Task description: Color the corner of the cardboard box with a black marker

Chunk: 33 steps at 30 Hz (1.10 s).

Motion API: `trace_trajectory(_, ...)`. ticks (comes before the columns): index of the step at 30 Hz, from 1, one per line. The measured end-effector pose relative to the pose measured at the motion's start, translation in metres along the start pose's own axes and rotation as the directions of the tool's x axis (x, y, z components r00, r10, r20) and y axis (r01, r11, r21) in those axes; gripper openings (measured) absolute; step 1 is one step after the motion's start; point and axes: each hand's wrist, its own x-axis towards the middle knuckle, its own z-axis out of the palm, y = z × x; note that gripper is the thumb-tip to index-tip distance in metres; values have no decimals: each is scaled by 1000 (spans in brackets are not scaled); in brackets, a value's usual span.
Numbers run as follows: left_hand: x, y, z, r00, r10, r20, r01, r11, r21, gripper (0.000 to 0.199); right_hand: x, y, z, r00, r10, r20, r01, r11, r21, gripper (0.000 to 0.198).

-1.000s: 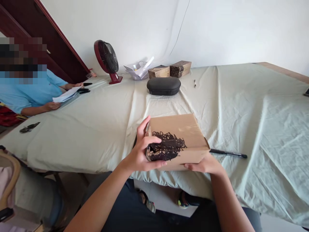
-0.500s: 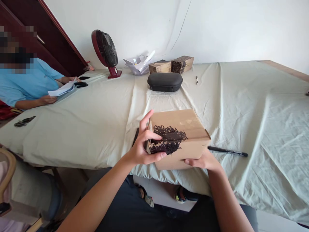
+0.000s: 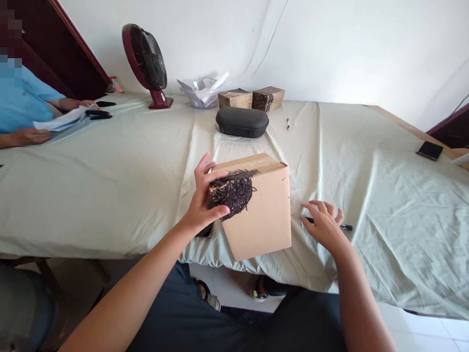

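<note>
cardboard box (image 3: pixel 258 215) tipped on edge, left hand (image 3: pixel 202 198) gripping scribbled corner; right hand (image 3: pixel 324 226) open over pen (image 3: pixel 345 227).

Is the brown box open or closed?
Closed. The cardboard box shows flat, unbroken faces with no flap lifted, and the left hand grips its scribbled corner. What is inside cannot be seen.

The box (image 3: pixel 258 215) looks like plain matt brown cardboard with a rough black marker scribble on its left corner, sitting on a soft, wrinkly pale green cloth (image 3: pixel 110 186), with a matt black case (image 3: pixel 242 122) at the far side.
</note>
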Motion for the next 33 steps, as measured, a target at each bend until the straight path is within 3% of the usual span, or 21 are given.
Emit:
trace_trajectory(3, -1, 1, 1, 1000, -15, 20, 15, 1000, -14, 75, -9, 27, -2, 999, -33, 28, 39, 969, -245, 42)
trace_trajectory(10, 0, 0, 3, 997, -71, 15, 72, 996, -44, 71, -21, 60, -13, 994, -104, 28, 107, 936, -334, 38)
trace_trajectory(15, 0, 0, 6, 994, -105, 0, 105, 991, -89, 67, -13, 30, -18, 984, -31, 178, 71, 972, -225, 43)
trace_trajectory(18, 0, 0, 7, 994, -112, -10, 111, 988, -108, 65, -13, 3, -20, 965, 20, 261, 61, 952, -299, 46)
trace_trajectory(21, 0, 0, 8, 991, -131, -2, 130, 985, -116, 64, -17, -8, -27, 961, 103, 257, -5, 935, -354, 66)
trace_trajectory(24, 1, 1, 8, 992, -129, 0, 128, 984, -120, 65, -24, 1, -41, 974, 102, 202, -46, 963, -264, 74)
trace_trajectory(27, 2, 2, 7, 992, -123, 7, 124, 986, -111, 64, -32, 9, -54, 998, 56, 38, -60, 993, 105, 58)
trace_trajectory(29, 3, 2, 6, 991, -130, 21, 131, 986, -105, 64, -34, 3, -60, 993, 90, -79, -41, 877, 478, 39)
trace_trajectory(31, 3, 2, 5, 990, -139, 35, 142, 984, -105, 65, -33, -16, -64, 994, 92, -61, -9, 618, 786, 31)
trace_trajectory(33, 3, 1, 4, 989, -146, 38, 149, 983, -105, 65, -29, -44, -69, 1000, -16, 14, -8, 359, 933, 36)
